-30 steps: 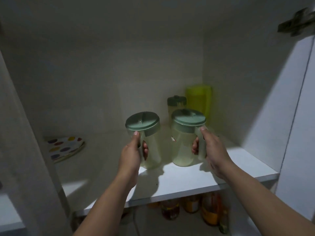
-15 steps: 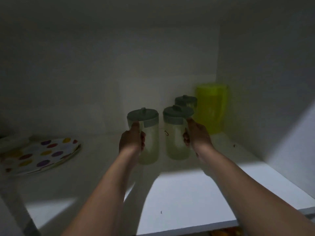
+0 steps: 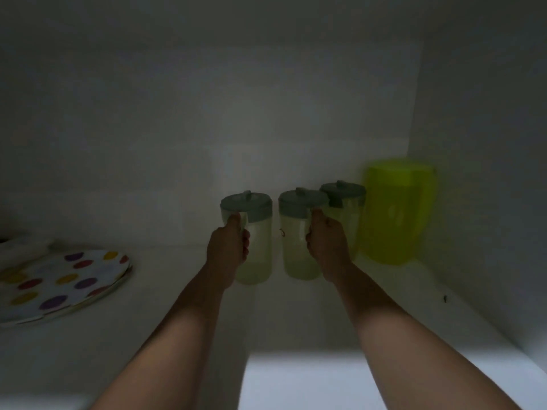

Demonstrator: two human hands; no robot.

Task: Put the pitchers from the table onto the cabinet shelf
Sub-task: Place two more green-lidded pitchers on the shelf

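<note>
Pitchers: 2 clear w/ grey-green lids, deep on cabinet shelf [image 3: 296,380], upright, side by side, slightly apart.
L hand [image 3: 228,250]: fingers curled round handle of left pitcher [image 3: 251,232].
R hand [image 3: 328,247]: gripping handle of right pitcher [image 3: 296,232].
Behind/right: 3rd lidded pitcher [image 3: 346,199], then lime-green pitcher [image 3: 396,214] in corner.
Left: polka-dot plate [image 3: 62,282].
Step (judged): set bases flat, check stable, then let go; don't nudge the 3rd pitcher.
</note>
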